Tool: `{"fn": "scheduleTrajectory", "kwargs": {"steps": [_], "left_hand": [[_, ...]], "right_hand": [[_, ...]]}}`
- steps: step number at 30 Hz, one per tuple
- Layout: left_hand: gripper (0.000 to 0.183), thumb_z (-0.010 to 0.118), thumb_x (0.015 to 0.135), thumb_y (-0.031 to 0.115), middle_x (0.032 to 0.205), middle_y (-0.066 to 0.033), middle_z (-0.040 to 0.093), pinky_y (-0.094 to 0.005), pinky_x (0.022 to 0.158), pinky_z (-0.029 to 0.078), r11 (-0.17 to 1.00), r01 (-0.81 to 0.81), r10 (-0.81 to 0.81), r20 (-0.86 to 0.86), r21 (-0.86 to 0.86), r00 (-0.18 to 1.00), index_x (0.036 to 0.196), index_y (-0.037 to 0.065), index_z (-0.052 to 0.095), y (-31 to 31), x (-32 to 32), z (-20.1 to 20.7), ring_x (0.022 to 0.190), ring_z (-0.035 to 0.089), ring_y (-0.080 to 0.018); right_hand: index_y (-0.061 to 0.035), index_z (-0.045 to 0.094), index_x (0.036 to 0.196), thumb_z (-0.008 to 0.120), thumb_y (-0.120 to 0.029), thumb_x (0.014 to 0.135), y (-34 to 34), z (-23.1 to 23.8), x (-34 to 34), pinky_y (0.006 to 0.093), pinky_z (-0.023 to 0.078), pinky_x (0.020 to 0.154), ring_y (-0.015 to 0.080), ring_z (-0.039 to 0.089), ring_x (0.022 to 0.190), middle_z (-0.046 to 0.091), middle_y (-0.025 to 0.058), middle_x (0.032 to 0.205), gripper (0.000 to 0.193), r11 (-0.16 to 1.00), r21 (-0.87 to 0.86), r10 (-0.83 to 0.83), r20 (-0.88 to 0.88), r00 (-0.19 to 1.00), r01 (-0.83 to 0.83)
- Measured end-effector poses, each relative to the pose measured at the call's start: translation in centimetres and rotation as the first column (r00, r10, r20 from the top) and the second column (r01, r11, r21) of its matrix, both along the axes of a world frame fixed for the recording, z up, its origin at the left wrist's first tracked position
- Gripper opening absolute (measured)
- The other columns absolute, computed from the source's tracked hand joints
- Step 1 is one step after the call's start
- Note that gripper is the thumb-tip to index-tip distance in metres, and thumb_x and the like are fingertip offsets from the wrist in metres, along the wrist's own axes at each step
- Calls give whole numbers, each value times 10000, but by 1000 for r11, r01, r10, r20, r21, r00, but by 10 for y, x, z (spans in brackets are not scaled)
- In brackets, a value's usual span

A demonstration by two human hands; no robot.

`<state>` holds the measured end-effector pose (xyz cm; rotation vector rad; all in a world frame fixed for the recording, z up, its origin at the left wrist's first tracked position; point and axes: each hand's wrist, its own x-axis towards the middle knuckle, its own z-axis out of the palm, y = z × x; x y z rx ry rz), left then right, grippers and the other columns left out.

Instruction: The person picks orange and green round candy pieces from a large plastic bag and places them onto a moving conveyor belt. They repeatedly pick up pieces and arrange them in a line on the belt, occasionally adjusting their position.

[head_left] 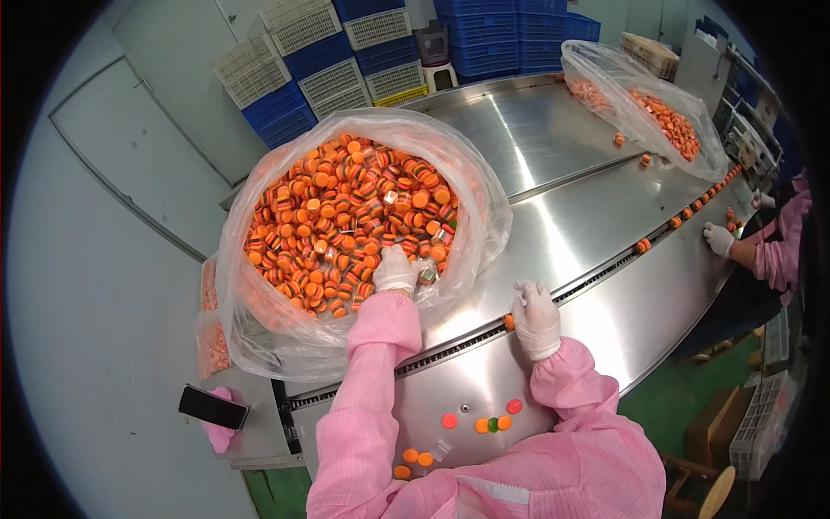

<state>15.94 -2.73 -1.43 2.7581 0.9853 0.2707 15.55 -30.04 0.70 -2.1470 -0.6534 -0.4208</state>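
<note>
Head view: left hand (395, 270) dips, fingers curled, into plastic bag (259, 320) of orange caps (337, 216) at bench's left edge; right hand (536, 318) pinches one cap on conveyor slot (596, 278). Advisable: scoop few, seat each flat.

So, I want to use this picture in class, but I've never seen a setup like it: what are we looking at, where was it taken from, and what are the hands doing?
The single picture comes from a camera worn on a worker's head, looking down, so edges bend. The pink sleeves from below are that person's arms. The gloved left hand reaches into a clear plastic bag full of small orange pieces. The gloved right hand rests at the slotted track in the curved steel table, beside one orange piece; whether either grip holds anything is unclear. A co-worker's gloved hand works further along, near a second bag.
</note>
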Motion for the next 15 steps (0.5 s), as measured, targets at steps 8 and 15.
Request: {"fn": "scheduleTrajectory", "kwargs": {"steps": [8, 15], "left_hand": [[266, 665, 702, 138, 872, -93, 569, -292, 704, 472, 844, 286, -19, 506, -454, 862, 916, 18, 560, 34, -105, 57, 822, 583, -173], [262, 568, 755, -61, 946, -37, 575, -242, 748, 468, 557, 466, 82, 604, -687, 793, 1004, 2, 518, 4, -202, 66, 846, 576, -108]], "right_hand": [[-65, 566, 912, 492, -38, 777, 106, 2, 11, 386, 451, 743, 323, 549, 836, 530, 138, 873, 155, 807, 7, 589, 52, 807, -590], [-63, 549, 993, 461, -111, 815, 216, -38, 9, 406, 477, 766, 332, 589, 890, 545, 175, 967, 204, 723, -512, 419, -208, 884, -464]]}}
